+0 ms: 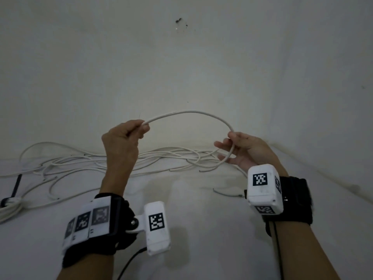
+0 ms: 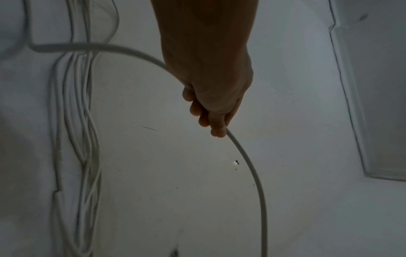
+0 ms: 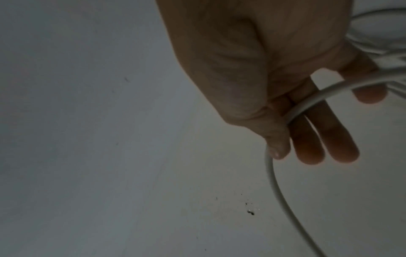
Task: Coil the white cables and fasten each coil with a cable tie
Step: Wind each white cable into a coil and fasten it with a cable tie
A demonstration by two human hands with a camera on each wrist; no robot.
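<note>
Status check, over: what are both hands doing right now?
Left hand grips white cable. Right hand pinches its other side. Loose cables tangled below, uncoiled.

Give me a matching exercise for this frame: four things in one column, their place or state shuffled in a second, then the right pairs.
Things:
1. left hand
2. right hand
3. loose white cables
4. finished coil

Place or state:
A. lying in a tangle on the white surface, along the wall
B. at the far left edge, bound with a dark tie
C. fingers curled, pinching one end of the raised arc of the held cable
D. thumb on the cable, fingers stretched out under it

Pairs: 1-C, 2-D, 3-A, 4-B
</note>
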